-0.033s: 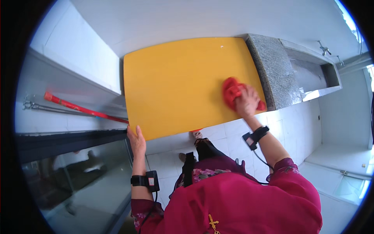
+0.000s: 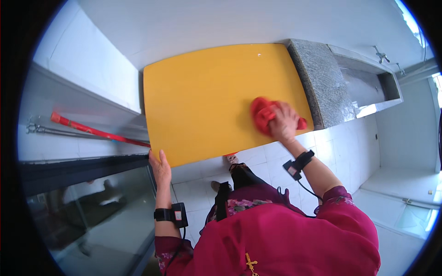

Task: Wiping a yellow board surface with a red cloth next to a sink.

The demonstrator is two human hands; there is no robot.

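Note:
My right hand is closed on a bunched red cloth, pressing it onto the yellow tabletop near its right front edge. The cloth and fingers are slightly blurred by motion, and part of the cloth lies under the palm. At the front left corner of the table, my left hand grips the edge. Its thumb lies on top, and its other fingers run along the left side, partly hidden.
A grey stone counter with a sink basin and a tap adjoins the table's right side. To the left are a red pole and a dark-framed glass cabinet. White floor tiles lie below.
My right hand and the red cloth have slid left a short way across the tabletop. My left hand stays at the corner.

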